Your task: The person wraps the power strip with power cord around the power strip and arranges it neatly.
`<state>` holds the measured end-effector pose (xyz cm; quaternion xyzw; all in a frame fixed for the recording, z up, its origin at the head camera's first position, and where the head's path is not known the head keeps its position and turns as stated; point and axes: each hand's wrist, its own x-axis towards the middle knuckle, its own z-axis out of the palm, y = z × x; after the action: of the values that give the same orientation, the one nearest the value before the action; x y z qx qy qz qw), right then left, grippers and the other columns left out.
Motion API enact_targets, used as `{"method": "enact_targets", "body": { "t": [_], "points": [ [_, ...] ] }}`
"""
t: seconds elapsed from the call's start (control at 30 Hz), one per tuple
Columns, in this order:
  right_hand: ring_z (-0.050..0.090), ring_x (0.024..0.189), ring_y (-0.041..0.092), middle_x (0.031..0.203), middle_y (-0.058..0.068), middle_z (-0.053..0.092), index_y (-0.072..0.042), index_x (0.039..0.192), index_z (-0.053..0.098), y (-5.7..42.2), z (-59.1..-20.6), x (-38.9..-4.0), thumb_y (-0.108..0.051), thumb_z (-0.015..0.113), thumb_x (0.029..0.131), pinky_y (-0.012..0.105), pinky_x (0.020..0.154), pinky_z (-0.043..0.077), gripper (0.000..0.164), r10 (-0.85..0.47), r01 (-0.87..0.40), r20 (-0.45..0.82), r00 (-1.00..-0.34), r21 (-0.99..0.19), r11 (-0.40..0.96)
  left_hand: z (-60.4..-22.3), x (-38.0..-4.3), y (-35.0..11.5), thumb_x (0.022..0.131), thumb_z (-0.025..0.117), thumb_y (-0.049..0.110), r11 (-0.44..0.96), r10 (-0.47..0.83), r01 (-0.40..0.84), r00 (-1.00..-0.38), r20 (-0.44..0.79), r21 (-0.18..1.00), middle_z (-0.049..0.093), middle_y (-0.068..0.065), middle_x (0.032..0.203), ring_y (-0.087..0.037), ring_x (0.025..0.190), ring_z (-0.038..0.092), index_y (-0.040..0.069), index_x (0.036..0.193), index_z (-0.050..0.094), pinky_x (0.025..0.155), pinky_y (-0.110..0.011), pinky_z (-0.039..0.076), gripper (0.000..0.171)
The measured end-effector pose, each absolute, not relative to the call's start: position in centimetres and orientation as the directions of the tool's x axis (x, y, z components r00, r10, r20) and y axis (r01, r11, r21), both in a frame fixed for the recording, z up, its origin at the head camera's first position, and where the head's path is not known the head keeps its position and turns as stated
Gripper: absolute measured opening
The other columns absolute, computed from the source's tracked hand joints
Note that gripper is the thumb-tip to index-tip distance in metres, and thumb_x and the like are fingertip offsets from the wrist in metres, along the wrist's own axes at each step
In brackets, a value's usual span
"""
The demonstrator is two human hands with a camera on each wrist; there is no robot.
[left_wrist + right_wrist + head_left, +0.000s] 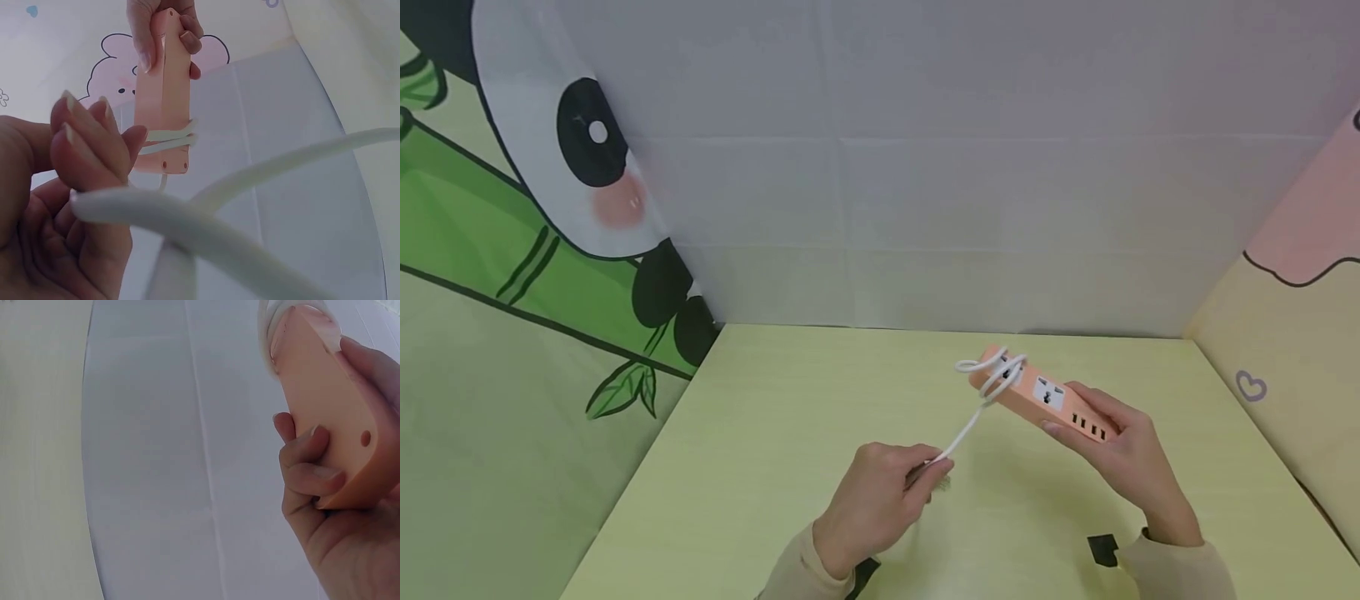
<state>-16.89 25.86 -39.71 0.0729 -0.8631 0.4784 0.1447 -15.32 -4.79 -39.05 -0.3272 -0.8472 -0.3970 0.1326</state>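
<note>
Pale yellow, flat table spreads beneath both hands. Long peach plastic power strip is up above it, slanting forward-left from the right hand, whose fingers wrap the slotted end. Left hand, as I see it, pinches thin white cord, looped round the strip's far end. Small black patch beside right wrist.

left fingers curled | white cord (blurred up front) round peach bar | right fingers grip bar
</note>
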Motion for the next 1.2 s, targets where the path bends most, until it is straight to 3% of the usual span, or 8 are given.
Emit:
{"method": "enact_targets", "body": {
  "t": [0.67,0.97,1.2],
  "points": [
    [0.051,0.074,0.01,0.103,-0.022,0.062,-0.01,0.136,0.063,25.84,-39.83,-16.8,-0.015,0.082,0.087,0.026,0.055,0.046,0.053,0.017,-0.26,0.325,-0.945,-0.786,0.56,-38.17,-15.51,-5.09,0.093,0.073,0.009,0.406,0.383,0.763,-0.642,0.664,0.503,0.054,0.01,0.06,0.012,0.054,0.033,0.011,0.09,0.077,0.047,-0.003,0.031,0.005],
    [0.052,0.076,0.01,0.107,-0.024,0.061,-0.01,0.139,0.062,25.93,-39.69,-16.72,-0.013,0.081,0.087,0.025,0.055,0.046,0.055,0.036,-0.267,0.34,-0.94,-0.794,0.547,-38.41,-15.45,-5.01,0.096,0.072,0.021,0.418,0.338,0.645,-0.764,0.55,0.64,0.049,0.012,0.05,0.016,0.043,0.032,0.012,0.086,0.073,0.039,-0.008,0.026,0.013],
    [0.051,0.077,0.009,0.107,-0.028,0.059,-0.01,0.139,0.062,26.18,-39.61,-16.74,-0.016,0.081,0.088,0.024,0.055,0.046,0.055,0.068,-0.246,0.341,-0.938,-0.788,0.565,-38.62,-15.48,-5.26,0.094,0.074,0.028,0.526,0.288,0.544,-0.837,0.465,0.654,0.042,0.018,0.051,0.013,0.044,0.027,0.02,0.071,0.066,0.04,-0.009,0.023,0.026]
  ]
}}
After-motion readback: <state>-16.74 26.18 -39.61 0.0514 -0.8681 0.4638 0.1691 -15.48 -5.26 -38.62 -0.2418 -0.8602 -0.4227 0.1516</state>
